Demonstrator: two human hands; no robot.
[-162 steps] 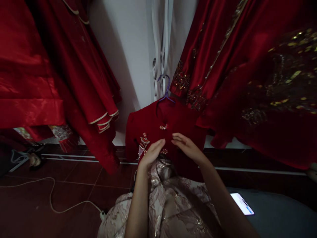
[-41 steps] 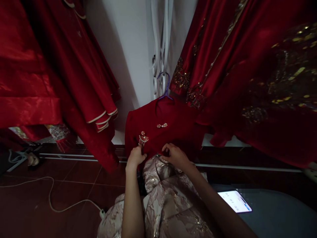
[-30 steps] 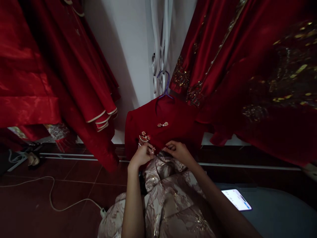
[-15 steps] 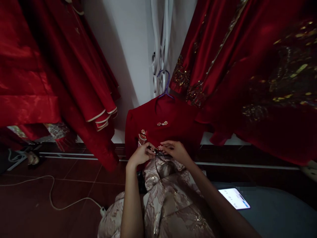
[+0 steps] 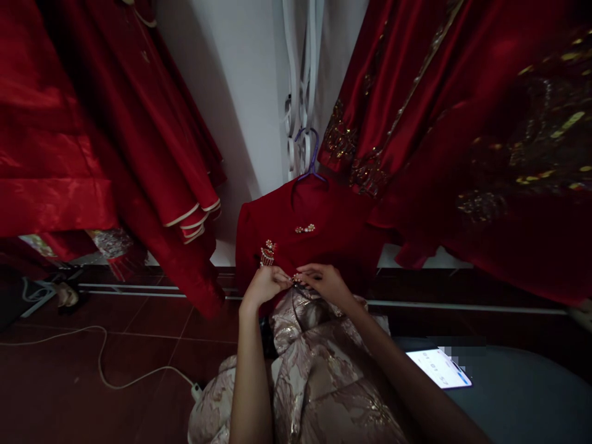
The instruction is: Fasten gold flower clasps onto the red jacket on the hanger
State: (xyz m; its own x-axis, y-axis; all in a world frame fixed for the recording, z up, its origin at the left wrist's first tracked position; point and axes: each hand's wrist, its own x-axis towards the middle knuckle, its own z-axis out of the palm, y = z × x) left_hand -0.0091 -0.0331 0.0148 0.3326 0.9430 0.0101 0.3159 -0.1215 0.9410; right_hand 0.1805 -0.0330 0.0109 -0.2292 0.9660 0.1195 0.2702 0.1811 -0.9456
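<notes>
A small dark red dress (image 5: 324, 243) hangs on a purple hanger (image 5: 309, 165) in front of me, with a pearl clasp (image 5: 305, 229) at the chest and a tasselled gold ornament (image 5: 267, 253) to its left. My left hand (image 5: 262, 286) and my right hand (image 5: 324, 282) meet at the dress's lower front, fingertips pinched together on a small beaded fastening (image 5: 296, 279). What exactly each finger grips is too small to make out. A pale gold brocade garment (image 5: 319, 376) lies under my forearms.
Long red satin gowns (image 5: 152, 142) hang at left and gold-embroidered red gowns (image 5: 444, 142) at right, against a white wall. A lit phone (image 5: 439, 368) lies on a grey seat at lower right. A white cable (image 5: 106, 376) runs across the dark red tiled floor.
Both hands have dropped from the dress's chest to its lower front and drawn together, fingertips now pinched on the small fastening. The view has shifted slightly.
</notes>
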